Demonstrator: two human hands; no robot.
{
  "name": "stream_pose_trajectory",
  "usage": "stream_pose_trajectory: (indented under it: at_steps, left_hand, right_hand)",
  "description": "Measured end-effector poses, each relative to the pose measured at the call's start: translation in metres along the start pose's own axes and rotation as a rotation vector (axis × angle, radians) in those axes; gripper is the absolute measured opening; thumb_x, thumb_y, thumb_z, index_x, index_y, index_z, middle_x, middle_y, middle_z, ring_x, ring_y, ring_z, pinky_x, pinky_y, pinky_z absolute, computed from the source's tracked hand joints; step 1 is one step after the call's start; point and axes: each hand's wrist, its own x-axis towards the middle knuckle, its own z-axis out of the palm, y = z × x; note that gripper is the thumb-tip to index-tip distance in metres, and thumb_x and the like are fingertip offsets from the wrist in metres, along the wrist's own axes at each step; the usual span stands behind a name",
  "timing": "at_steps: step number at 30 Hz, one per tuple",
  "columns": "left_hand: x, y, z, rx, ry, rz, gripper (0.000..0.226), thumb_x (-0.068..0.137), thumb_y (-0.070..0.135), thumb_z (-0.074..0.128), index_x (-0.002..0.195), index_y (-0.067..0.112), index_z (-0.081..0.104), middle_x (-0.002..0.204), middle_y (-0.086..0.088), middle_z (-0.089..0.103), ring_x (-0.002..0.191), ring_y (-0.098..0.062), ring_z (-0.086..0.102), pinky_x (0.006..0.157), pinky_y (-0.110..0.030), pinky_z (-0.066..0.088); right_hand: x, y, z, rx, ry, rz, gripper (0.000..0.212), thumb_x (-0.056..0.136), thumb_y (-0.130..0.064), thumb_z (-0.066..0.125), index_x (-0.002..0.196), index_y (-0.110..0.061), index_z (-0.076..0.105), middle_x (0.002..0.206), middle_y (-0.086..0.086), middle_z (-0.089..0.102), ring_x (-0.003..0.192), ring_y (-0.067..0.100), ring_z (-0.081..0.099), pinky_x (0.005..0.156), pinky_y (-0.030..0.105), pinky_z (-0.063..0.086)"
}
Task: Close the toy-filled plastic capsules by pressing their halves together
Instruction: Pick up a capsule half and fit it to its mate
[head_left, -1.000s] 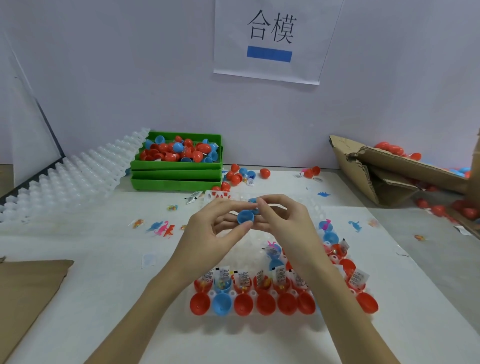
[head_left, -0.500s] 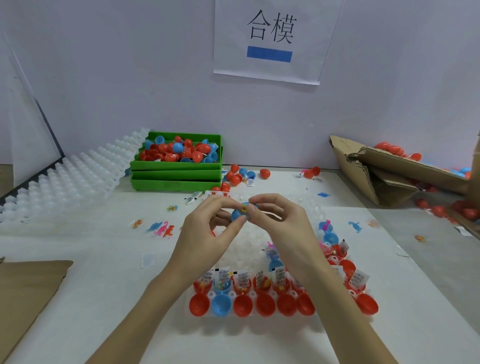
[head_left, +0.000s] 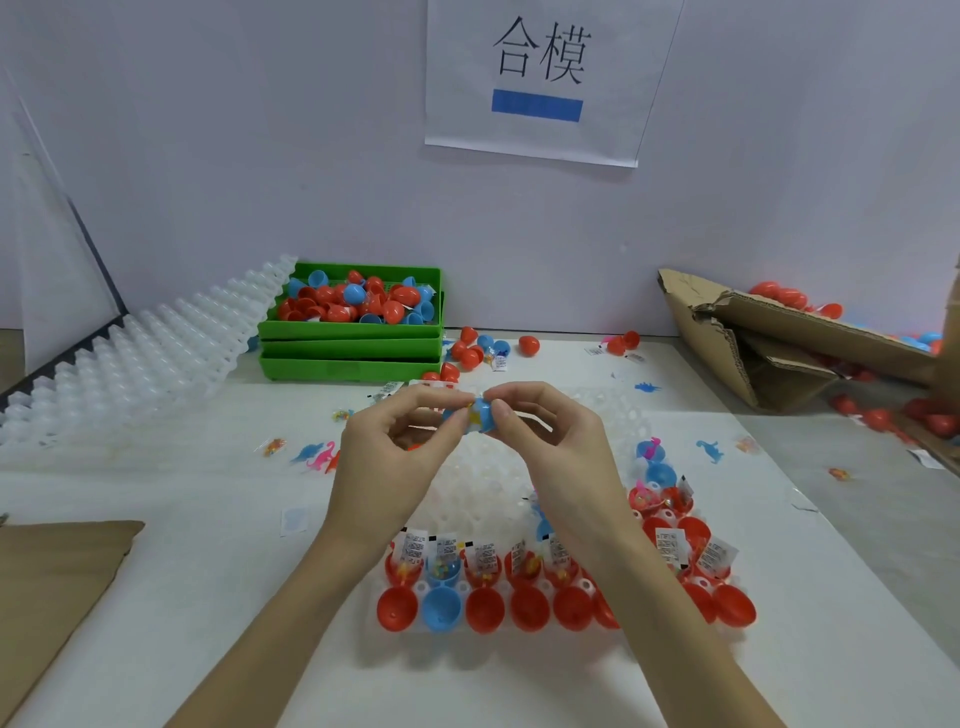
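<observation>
While the far left holds only a flat cardboard sheet (head_left: 57, 561) and a stack of white moulded trays (head_left: 135, 364), the green bins (head_left: 353, 338) behind hold loose red and blue halves, approx. full on top

Next comes the left hand (head_left: 384, 457), lifted above the table (head_left: 208, 571): thumb and first fingers pinch the left end of the blue capsule (head_left: 475, 415). A second ago the open blue half still faced the camera betw. the two hands; now both halves are turned end to end and brought together, w/ a bit of yellow toy showing at the seam. So the capsule seems nearly shut but, I judge, not yet snapped; a firm squeeze is still needed

The right hand (head_left: 561, 457) pinches the other end, thumb and index finger pressing inward

Below the hands a white tray (head_left: 483, 493) carries a row of open capsules (head_left: 519, 587), mostly red, filled w/ toys and paper slips, all waiting. At far right lies a torn cardboard box (head_left: 769, 343) w/ more red capsules spilled around it
</observation>
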Motion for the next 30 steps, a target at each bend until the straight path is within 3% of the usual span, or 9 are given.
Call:
stream_pose_trajectory:
  at_steps: [2,5,9,14,18,24,30]
  left_hand:
    - [0.0012,-0.0007,-0.0005,-0.064,-0.008,-0.059,0.017,0.090,0.018,0.081,0.101,0.031,0.078,0.098,0.013,0.078,0.088,-0.012,0.075,0.071,-0.021,0.060]
    - [0.0014,-0.0001,-0.0010,-0.102,-0.006,-0.061,0.018,0.088,0.019,0.082,0.101,0.028,0.075,0.098,0.011,0.078,0.088,-0.015,0.076,0.075,-0.025,0.062]
    - [-0.0003,0.0001,-0.0028,0.092,0.027,0.112,0.017,0.090,0.017,0.081,0.105,0.022,0.078,0.095,0.012,0.078,0.088,-0.012,0.076,0.078,-0.027,0.063]
    - [-0.0056,0.0060,0.0001,0.197,0.021,0.324,0.032,0.093,0.024,0.071,0.123,0.011,0.075,0.115,0.004,0.077,0.103,-0.010,0.073,0.089,-0.027,0.061]
    - [-0.0047,0.0060,-0.0016,0.195,-0.009,0.293,0.041,0.086,0.015,0.082,0.127,0.012,0.073,0.115,0.003,0.076,0.101,-0.010,0.074,0.093,-0.029,0.061]
    - [-0.0030,0.0044,-0.0046,0.084,-0.039,0.222,0.041,0.084,0.023,0.080,0.123,0.015,0.074,0.114,0.005,0.077,0.102,-0.017,0.074,0.092,-0.034,0.062]
    - [0.0003,0.0016,-0.0055,-0.042,-0.117,0.148,0.036,0.086,0.015,0.082,0.120,0.019,0.074,0.116,0.006,0.075,0.110,-0.017,0.073,0.091,-0.034,0.063]
  right_hand:
    - [-0.0011,-0.0010,0.0027,0.011,-0.002,-0.016,0.011,0.096,-0.017,0.073,0.106,-0.020,0.076,0.100,-0.005,0.078,0.099,0.009,0.074,0.084,0.019,0.057]
    - [-0.0025,-0.0010,0.0064,0.028,0.006,-0.019,0.017,0.094,-0.020,0.076,0.111,-0.022,0.077,0.101,-0.008,0.079,0.099,0.006,0.074,0.080,0.012,0.054]
    - [-0.0031,0.0004,0.0077,0.020,0.022,-0.006,0.016,0.095,-0.026,0.074,0.109,-0.021,0.080,0.099,-0.009,0.080,0.099,0.003,0.073,0.081,0.010,0.053]
    - [-0.0021,-0.0007,0.0065,0.069,0.014,0.005,0.017,0.098,-0.026,0.070,0.110,-0.017,0.079,0.101,-0.004,0.080,0.102,0.008,0.075,0.085,0.012,0.054]
    - [-0.0026,-0.0034,0.0052,0.172,-0.028,0.029,0.017,0.100,-0.022,0.067,0.110,-0.013,0.078,0.103,0.003,0.080,0.100,0.018,0.077,0.086,0.019,0.058]
    - [-0.0025,-0.0061,0.0030,0.159,-0.091,0.031,0.021,0.103,-0.023,0.064,0.115,-0.012,0.076,0.108,0.004,0.079,0.105,0.019,0.076,0.093,0.027,0.059]
    - [-0.0037,-0.0055,0.0050,0.141,-0.059,0.022,0.021,0.106,-0.021,0.058,0.114,-0.014,0.076,0.104,0.001,0.080,0.101,0.017,0.076,0.085,0.021,0.059]
